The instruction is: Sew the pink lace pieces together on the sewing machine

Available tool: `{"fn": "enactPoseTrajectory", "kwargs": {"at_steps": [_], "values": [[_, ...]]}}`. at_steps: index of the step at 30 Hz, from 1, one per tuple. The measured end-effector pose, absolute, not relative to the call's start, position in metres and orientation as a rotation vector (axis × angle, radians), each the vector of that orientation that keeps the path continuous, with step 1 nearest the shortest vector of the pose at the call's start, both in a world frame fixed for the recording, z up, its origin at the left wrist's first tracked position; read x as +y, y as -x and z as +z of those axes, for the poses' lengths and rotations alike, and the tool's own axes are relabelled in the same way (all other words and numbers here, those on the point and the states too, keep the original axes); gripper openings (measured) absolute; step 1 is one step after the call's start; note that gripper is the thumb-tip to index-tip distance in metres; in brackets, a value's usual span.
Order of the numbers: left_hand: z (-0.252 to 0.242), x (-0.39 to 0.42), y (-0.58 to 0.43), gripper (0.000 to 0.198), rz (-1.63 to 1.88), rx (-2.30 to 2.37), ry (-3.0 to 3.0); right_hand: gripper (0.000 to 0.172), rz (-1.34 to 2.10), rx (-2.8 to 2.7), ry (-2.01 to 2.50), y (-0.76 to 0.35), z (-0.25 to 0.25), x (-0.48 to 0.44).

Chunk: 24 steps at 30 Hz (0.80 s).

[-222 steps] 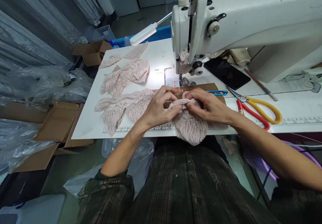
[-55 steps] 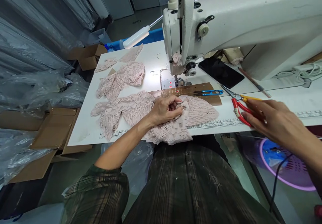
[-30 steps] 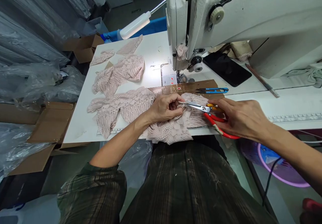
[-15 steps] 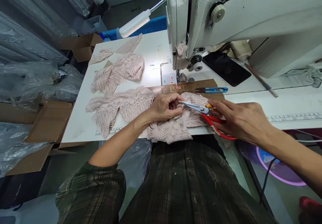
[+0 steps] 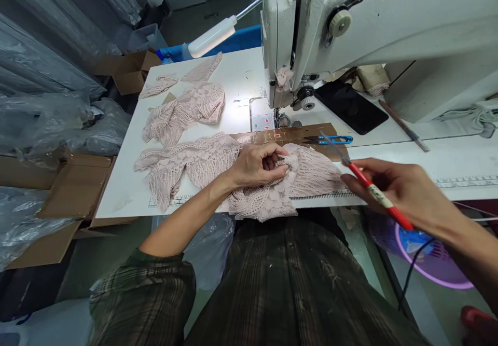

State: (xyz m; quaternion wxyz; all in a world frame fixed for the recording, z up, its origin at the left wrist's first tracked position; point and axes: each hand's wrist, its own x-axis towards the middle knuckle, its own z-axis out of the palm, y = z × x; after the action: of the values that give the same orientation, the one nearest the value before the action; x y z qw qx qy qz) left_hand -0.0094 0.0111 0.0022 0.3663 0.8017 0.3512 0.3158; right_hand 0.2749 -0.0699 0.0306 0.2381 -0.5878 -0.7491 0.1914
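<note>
My left hand [image 5: 260, 165] pinches a fold of pale pink lace fabric [image 5: 311, 172] at the front of the white table. The lace spreads out to both sides of that hand, and part of it hangs over the table's front edge. To the right, my right hand [image 5: 397, 185] grips red-handled scissors [image 5: 379, 195], turned edge-on with the blades pointing up and left. Their tip is apart from the lace and near the blue thread snips [image 5: 335, 139], which lie on a brown strip [image 5: 307, 132] beside the needle plate.
A white sewing machine [image 5: 373, 19] stands at the back right, with a black phone [image 5: 350, 105] under its arm. More lace pieces [image 5: 187, 110] lie on the table's left [image 5: 120, 180]. Cardboard boxes [image 5: 78, 188] stand left of the table; a purple basket [image 5: 439, 278] sits below right.
My right hand has drawn the scissors back to the right, away from the lace, and turned them edge-on. The right part of the lace now lies spread out. My left hand keeps its pinch.
</note>
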Motion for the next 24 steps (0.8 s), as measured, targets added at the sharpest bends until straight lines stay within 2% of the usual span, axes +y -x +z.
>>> {"fn": "enactPoseTrajectory", "kwargs": {"at_steps": [2,4,6,9,12,16,20,24], "values": [[0.003,0.009,0.007,0.027,0.855,0.93,-2.007,0.072,0.153,-2.021,1.828,-0.295,0.028,-0.071],[0.003,0.007,0.004,0.032,0.908,0.977,-1.958,0.081,-0.133,-2.053,1.951,-0.315,0.026,-0.07],[0.002,0.006,0.002,0.03,0.949,1.034,-1.927,0.071,-0.229,-2.156,1.934,-0.328,0.026,-0.068],[0.001,0.006,0.0,0.024,0.951,1.086,-1.903,0.046,-0.265,-2.19,1.775,-0.326,0.024,-0.063],[0.001,0.008,0.001,0.031,0.93,1.085,-1.843,0.028,-0.065,-2.152,1.403,-0.3,0.019,-0.059],[0.0,0.011,0.002,0.052,0.964,1.123,-1.733,0.03,0.343,-2.339,1.077,-0.27,0.016,-0.062],[-0.003,0.012,0.001,0.051,1.012,1.136,-1.755,0.033,0.793,-2.292,0.931,-0.267,0.021,-0.065],[-0.002,0.008,0.001,0.043,1.02,1.067,-1.914,0.033,0.539,-2.094,0.996,-0.253,0.025,-0.049]]}}
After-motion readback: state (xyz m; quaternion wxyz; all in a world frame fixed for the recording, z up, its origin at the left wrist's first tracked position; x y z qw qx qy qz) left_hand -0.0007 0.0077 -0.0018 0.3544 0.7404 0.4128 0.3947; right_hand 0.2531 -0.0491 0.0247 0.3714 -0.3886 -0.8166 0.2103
